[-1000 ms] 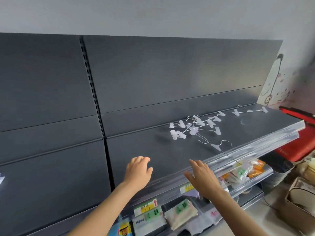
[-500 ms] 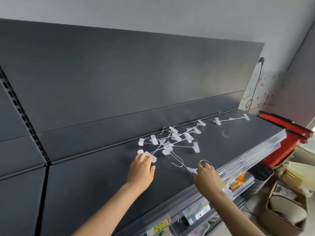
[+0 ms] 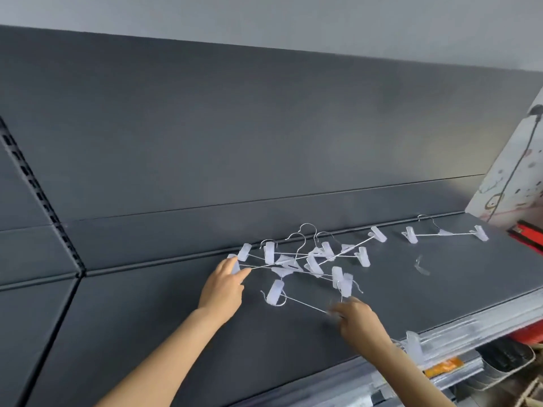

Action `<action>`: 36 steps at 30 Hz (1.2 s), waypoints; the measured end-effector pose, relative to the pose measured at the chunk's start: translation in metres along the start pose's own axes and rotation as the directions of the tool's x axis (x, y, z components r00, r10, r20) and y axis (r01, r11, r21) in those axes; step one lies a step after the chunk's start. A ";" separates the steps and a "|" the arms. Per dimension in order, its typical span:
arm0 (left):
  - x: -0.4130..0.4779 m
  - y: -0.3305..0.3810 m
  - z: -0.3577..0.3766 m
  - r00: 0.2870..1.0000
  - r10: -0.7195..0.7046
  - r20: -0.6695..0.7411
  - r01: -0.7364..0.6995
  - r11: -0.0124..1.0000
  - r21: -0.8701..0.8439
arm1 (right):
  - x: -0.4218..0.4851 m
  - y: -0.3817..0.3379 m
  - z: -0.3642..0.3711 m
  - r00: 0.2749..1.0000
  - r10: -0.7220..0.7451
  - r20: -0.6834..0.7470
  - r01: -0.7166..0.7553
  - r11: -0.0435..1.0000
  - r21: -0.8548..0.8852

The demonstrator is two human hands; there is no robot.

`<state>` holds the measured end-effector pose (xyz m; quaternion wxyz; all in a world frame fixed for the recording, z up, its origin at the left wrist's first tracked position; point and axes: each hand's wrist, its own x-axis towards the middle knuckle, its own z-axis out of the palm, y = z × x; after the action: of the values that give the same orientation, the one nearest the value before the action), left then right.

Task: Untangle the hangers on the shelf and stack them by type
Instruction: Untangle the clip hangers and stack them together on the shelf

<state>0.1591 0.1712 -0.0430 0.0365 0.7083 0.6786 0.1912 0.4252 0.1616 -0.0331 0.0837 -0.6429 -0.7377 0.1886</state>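
Note:
A tangle of several wire hangers with white clips lies on the dark grey shelf, near its back edge. My left hand pinches a clip at the tangle's left end. My right hand grips the wire of a nearer hanger; one of that hanger's clips lies to the left, another shows by my right wrist at the front edge. One hanger lies apart at the back right.
A small clear piece lies loose on the shelf right of the tangle. The shelf's back panel rises behind. Below the front rail at right are lower shelves and a red object.
Both hands have reached forward onto the shelf. The left hand now holds a clip at the tangle's left end and the right hand has taken the near hanger's wire and pulled it forward.

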 end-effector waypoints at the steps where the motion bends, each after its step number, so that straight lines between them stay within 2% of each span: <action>1: -0.002 0.003 -0.001 1.000 -0.004 -0.013 0.003 0.999 -0.036 | 0.001 0.001 0.000 1.000 -0.017 -0.009 0.017 1.000 0.022; 4: -0.020 0.014 -0.002 0.991 -0.056 -0.120 0.033 0.982 -0.184 | -0.005 -0.001 0.007 0.996 -0.080 -0.039 0.083 0.992 0.093; 7: -0.038 0.024 -0.004 0.983 -0.033 -0.182 -0.012 0.970 -0.243 | -0.011 -0.012 0.016 0.985 -0.161 -0.058 0.165 0.983 0.082; 11: -0.053 0.024 -0.009 0.963 0.234 -0.134 -0.240 0.970 -0.029 | -0.010 -0.037 0.024 0.958 -0.269 -0.101 0.274 0.961 0.033; 14: -0.064 0.015 -0.009 0.955 0.290 -0.071 -0.289 0.957 0.015 | -0.007 -0.059 0.027 0.921 -0.374 -0.105 0.376 0.926 0.005; 16: -0.071 0.006 -0.010 0.964 0.255 -0.073 -0.254 0.967 0.014 | -0.005 -0.071 0.030 0.901 -0.424 -0.092 0.429 0.902 0.041; 19: -0.083 -0.010 -0.018 0.982 0.159 -0.101 -0.153 0.986 0.059 | -0.005 -0.089 0.037 0.868 -0.496 0.007 0.495 0.866 0.071; 23: -0.106 -0.043 -0.028 0.999 -0.036 -0.021 0.034 0.996 -0.077 | -0.006 -0.100 0.040 0.846 -0.526 0.082 0.518 0.849 0.101; 26: -0.120 -0.067 -0.034 0.993 -0.109 0.043 0.112 0.991 -0.072 | 0.005 -0.091 0.034 0.887 -0.461 0.021 0.456 0.882 0.122; 29: -0.123 -0.084 -0.038 0.990 -0.141 0.030 0.143 0.987 -0.078 | 0.031 -0.075 0.028 0.941 -0.330 -0.069 0.335 0.938 0.090; 36: -0.114 -0.090 -0.046 0.960 -0.279 -0.003 0.279 0.960 0.034 | 0.065 -0.060 0.025 0.965 -0.260 -0.016 0.254 0.954 -0.159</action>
<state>0.0581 0.0569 -0.0536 0.0515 0.6061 0.7749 0.1717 0.3505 0.2153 -0.0404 0.0706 -0.5493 -0.8258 0.1063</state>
